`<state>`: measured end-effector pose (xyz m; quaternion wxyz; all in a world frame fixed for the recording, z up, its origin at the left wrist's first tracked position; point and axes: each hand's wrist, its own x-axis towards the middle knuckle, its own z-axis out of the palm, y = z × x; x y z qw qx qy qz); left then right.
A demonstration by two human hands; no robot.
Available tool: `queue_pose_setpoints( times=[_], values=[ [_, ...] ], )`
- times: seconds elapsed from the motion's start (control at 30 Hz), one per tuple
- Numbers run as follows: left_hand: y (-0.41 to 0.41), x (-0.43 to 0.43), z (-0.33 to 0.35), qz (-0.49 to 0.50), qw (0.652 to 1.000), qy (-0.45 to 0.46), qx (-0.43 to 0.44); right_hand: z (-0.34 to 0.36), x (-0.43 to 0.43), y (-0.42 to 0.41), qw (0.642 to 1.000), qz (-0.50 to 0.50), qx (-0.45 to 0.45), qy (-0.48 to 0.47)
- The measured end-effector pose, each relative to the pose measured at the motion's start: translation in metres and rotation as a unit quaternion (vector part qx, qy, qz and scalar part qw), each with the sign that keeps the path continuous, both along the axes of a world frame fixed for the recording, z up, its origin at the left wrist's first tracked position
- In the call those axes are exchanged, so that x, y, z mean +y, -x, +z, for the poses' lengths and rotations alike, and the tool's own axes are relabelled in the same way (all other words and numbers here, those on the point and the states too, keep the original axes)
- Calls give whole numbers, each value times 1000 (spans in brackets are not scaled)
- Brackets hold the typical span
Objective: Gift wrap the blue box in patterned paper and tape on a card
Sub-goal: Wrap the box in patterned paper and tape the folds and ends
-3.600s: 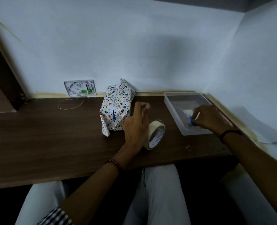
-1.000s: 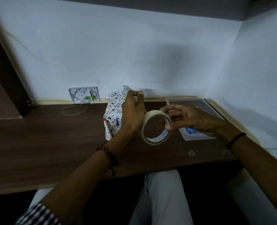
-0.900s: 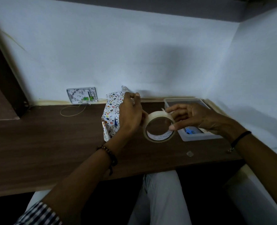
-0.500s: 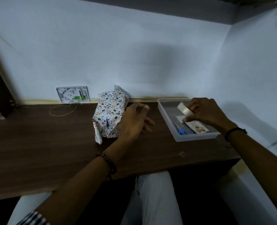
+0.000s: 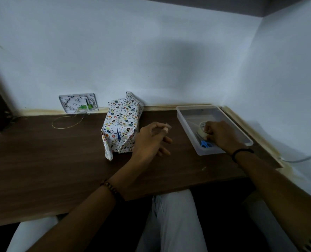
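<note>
While right hand [image 5: 219, 135] sets tape roll [image 5: 201, 128] in tray [image 5: 185, 122], no writing reads

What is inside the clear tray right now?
The clear tray holds the tape roll under the right hand, plus blue-handled scissors. Anything beneath that hand is hidden.

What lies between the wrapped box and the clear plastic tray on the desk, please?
In the head view, only the left hand, holding a tape piece, lies between the wrapped box and tray.

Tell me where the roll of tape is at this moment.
The roll of tape lies in the clear plastic tray at the right of the desk, under the right hand, just behind the blue-handled scissors.
</note>
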<state>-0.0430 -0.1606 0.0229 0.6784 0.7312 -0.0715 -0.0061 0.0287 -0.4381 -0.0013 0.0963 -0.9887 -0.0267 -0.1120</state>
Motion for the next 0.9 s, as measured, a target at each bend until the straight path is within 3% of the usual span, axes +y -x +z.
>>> queue_pose_setpoints(
  times=[0.23, 0.33, 0.4, 0.53, 0.9],
  values=[
    [5, 9, 4, -18, 999, 39, 20, 23, 35, 4, 991, 15, -47, -121],
    [6, 13, 8, -9, 998, 57, 25, 49, 63, 19, 977, 78, -55, -188],
    [8, 18, 11, -1, 997, 68, 20, 67, 87, 36, 959, 151, -2, -241],
    [15, 31, 13, 17, 996, 87, 11, 83, 129, 54, 886, 220, 137, -385],
    [32, 72, 0, 53, 996, 64, -15, 64, 172, 57, 863, 245, 111, -427]
  ],
)
